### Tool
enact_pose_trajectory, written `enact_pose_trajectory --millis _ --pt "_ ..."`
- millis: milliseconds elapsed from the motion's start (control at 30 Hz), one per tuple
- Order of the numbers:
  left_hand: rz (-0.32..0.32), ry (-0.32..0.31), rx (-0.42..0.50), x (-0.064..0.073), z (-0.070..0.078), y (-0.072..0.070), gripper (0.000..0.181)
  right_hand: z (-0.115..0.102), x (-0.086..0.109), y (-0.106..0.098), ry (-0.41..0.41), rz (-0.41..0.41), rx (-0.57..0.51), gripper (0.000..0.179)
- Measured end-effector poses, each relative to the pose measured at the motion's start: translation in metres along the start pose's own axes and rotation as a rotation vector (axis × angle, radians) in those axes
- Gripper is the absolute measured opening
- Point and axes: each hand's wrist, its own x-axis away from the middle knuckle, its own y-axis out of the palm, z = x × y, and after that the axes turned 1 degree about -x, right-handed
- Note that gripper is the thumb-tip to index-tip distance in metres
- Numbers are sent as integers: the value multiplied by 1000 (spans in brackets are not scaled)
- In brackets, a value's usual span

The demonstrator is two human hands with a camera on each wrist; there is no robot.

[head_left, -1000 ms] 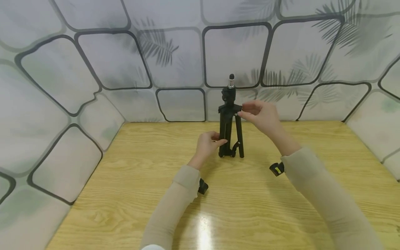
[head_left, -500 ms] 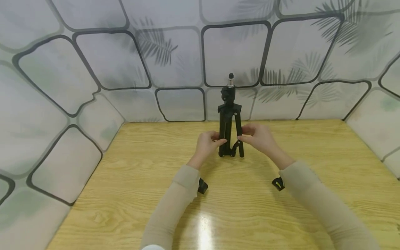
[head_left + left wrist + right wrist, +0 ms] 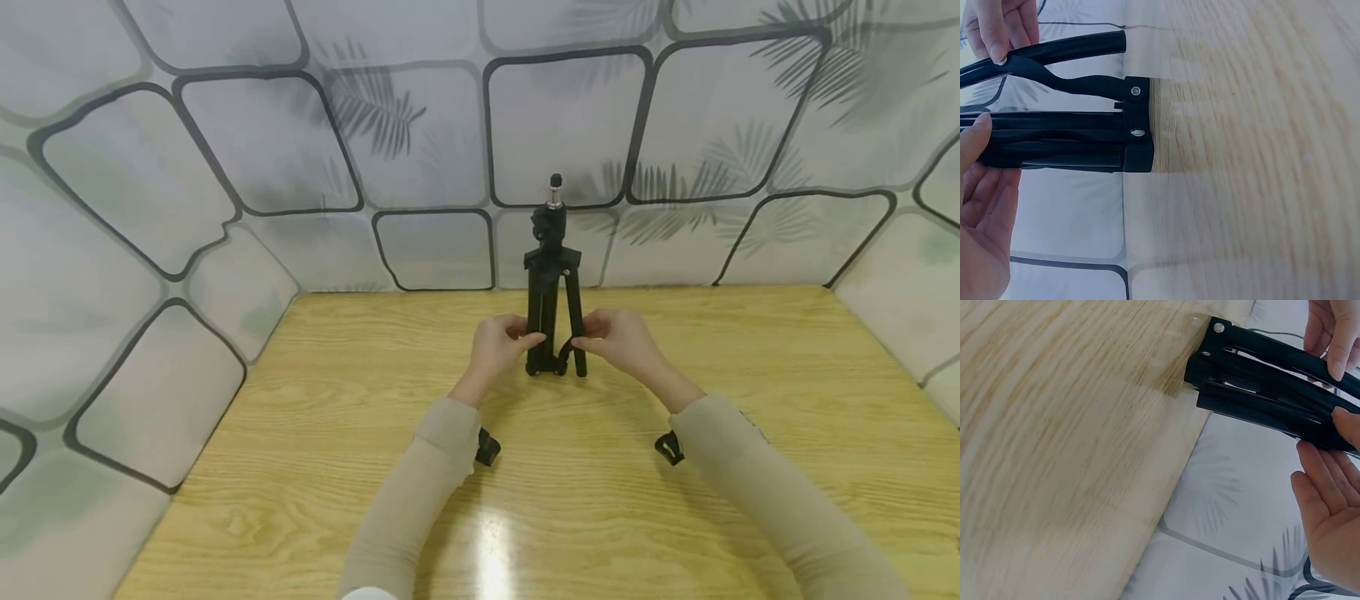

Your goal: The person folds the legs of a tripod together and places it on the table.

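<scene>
A small black tripod with a silver-and-black tip stands upright on the wooden table, near its back edge. My left hand pinches its left leg low down, thumb in front and fingers behind. On the other side my right hand pinches the right leg, which angles slightly out from the rest. In the left wrist view a curved brace links that leg to the base block at the bottom. The right wrist view shows the legs nearly side by side between both hands.
The wooden table runs up to a patterned cloth backdrop close behind the tripod, with more cloth at the left and right sides. Black wrist-worn devices hang beneath both sleeves.
My right hand has come down from the tripod's upper joint to the lower part of its right leg and pinches it there. The left hand has kept its place.
</scene>
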Motion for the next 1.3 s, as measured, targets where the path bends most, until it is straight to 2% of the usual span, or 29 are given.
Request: enact_pose_trajectory --millis 200,967,1300 --pt "11 18 -14 0 -1 0 29 -1 0 0 0 3 -9 31" --pt "19 20 -17 -1 -1 1 29 -4 -8 8 -11 32 -34 29" --pt "22 26 -9 -1 -1 1 27 -4 -13 12 -24 52 -9 26"
